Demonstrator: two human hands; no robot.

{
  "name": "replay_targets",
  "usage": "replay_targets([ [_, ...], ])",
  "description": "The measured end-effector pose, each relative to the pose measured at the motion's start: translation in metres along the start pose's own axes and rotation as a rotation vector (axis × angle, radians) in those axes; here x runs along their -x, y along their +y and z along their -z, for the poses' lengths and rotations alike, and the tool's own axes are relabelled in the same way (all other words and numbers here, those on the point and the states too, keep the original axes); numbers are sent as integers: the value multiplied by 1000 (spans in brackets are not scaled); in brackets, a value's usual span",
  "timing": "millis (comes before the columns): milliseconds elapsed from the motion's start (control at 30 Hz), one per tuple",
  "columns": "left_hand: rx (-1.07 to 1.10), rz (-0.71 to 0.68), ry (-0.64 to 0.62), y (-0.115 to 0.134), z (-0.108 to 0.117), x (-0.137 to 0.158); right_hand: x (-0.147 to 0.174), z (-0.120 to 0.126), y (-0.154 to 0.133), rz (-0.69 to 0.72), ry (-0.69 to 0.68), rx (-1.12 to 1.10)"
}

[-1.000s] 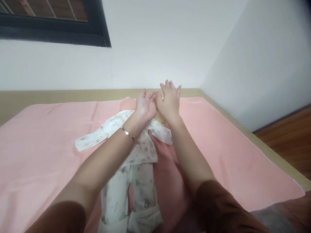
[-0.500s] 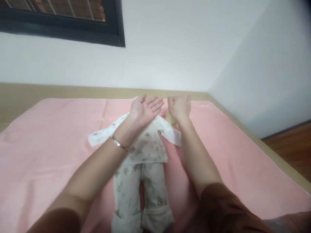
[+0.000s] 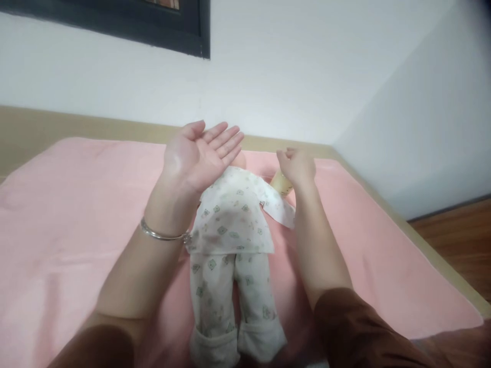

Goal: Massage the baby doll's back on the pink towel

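Note:
My left hand (image 3: 203,156) is held palm up, its fingers stretched out, with nothing solid in it. A shiny patch shows at the base of the thumb. My right hand (image 3: 298,166) curls over the upper end of a small yellow bottle (image 3: 281,183); its fingertips are partly hidden. On its back between my arms lies a doll (image 3: 238,160) in a white patterned top (image 3: 233,214) and matching trousers (image 3: 215,291) with turned-up cuffs. My left hand covers most of the doll's head and my left arm hides one sleeve.
A pink blanket (image 3: 95,214) spreads beneath the doll on a light wooden surface (image 3: 30,122). White walls (image 3: 287,66) rise behind and at the right. A dark window frame (image 3: 169,36) is at the upper left, and brown wooden floor (image 3: 456,230) shows at the right.
My left hand has moved left and up, off the doll's chest, still palm up. The right hand stays at the bottle, its fingers a little less folded. The view has tilted down slightly.

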State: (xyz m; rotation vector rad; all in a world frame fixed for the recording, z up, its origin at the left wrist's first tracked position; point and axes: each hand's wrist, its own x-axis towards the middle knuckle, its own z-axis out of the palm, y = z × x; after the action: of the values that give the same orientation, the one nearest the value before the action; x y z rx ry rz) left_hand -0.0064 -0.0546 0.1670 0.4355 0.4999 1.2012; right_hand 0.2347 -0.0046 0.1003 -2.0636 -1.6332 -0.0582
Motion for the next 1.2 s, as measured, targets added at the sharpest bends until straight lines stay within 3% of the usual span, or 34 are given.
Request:
replay_targets([
  [200, -49, -113, 24, 2, -2, 6, 2, -6, 3, 39, 33, 7],
  [433, -120, -119, 16, -9, -8, 16, 20, -8, -5, -34, 63, 281],
  [567, -178, -107, -10, -13, -9, 18, 36, -12, -19, 46, -1, 402],
  [733, -240, -109, 23, -20, -9, 16, 54, 5, -43, 112, -67, 285],
  [833, -249, -81, 30, -30, -15, 21, 72, 23, -61, 243, -93, 30],
  [967, -234, -37, -46, -35, -26, 38, 112, 37, -85, 525, -138, -293],
  [1200, -104, -190, 42, -9, -28, 41, 168, 58, -95, 1028, -239, -470],
])
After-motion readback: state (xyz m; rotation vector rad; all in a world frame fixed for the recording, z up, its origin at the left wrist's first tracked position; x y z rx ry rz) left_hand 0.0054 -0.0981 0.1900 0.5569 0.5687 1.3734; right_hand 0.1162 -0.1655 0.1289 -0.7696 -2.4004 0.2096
